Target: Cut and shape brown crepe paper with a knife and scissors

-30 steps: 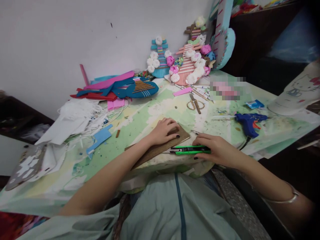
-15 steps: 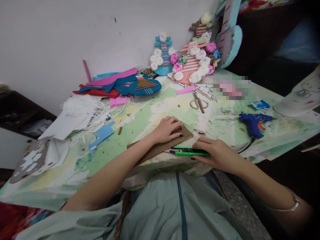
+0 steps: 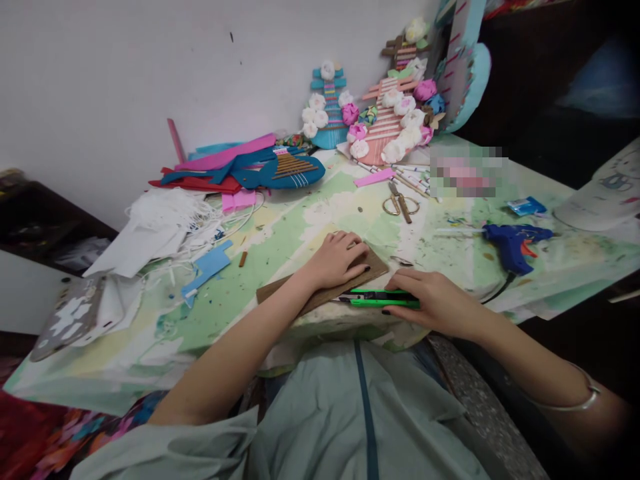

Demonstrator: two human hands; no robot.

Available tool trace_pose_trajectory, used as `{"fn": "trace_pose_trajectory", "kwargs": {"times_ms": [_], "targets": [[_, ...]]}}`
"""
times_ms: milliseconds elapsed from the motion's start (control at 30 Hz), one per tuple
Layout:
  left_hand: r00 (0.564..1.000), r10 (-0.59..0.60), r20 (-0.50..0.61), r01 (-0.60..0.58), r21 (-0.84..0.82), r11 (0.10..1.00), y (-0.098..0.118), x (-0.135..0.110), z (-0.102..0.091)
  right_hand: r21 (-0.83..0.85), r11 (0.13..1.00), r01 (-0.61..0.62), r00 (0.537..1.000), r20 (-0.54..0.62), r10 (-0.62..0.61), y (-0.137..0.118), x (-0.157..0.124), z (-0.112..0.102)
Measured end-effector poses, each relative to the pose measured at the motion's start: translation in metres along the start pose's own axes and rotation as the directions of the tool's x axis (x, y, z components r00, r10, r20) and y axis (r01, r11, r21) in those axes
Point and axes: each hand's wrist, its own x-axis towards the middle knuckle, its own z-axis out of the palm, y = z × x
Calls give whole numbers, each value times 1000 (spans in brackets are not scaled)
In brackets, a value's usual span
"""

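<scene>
My left hand (image 3: 339, 261) lies palm down across a flat brown board (image 3: 285, 291), possibly cardboard, near the table's front edge. Its fingers are stretched out over the board and the thumb points to the right. In my right hand (image 3: 431, 299) is a green and black utility knife (image 3: 367, 298), gripped by its handle. The blade points left and meets the front edge of the board; its tip is hard to make out. Just behind the knife lies a small shiny piece (image 3: 401, 261), which I cannot identify.
Scissors (image 3: 399, 202) lie behind the board, and a blue glue gun (image 3: 515, 247) rests to the right. Blue cut paper (image 3: 206, 270) and white strings (image 3: 167, 215) lie left. Decorated instrument-shaped crafts (image 3: 329, 117) lean at the back, beside a blue fish-shaped piece (image 3: 293, 171).
The whole view has shifted slightly. Both hands keep nearly the same pose, with the left on the board and the knife still at its front edge.
</scene>
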Motion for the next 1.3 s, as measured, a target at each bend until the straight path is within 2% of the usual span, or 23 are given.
{"fn": "trace_pose_trajectory", "kwargs": {"times_ms": [267,600,833,1300], "targets": [[1000,10,-8,-10,52,999,0,0,0,-22,1000,4,1000,30,-4,-2,-6,-5],[1000,18,-23,-17,54,998,0,0,1,-141,990,-27,1000,1,27,-7,-15,-5],[999,26,-27,-24,42,999,-1,0,1,-87,996,-37,999,16,38,-8,-13,-2],[999,25,-27,-25,20,1000,-3,1,2,-149,988,-25,999,-29,21,-18,-27,1]]}}
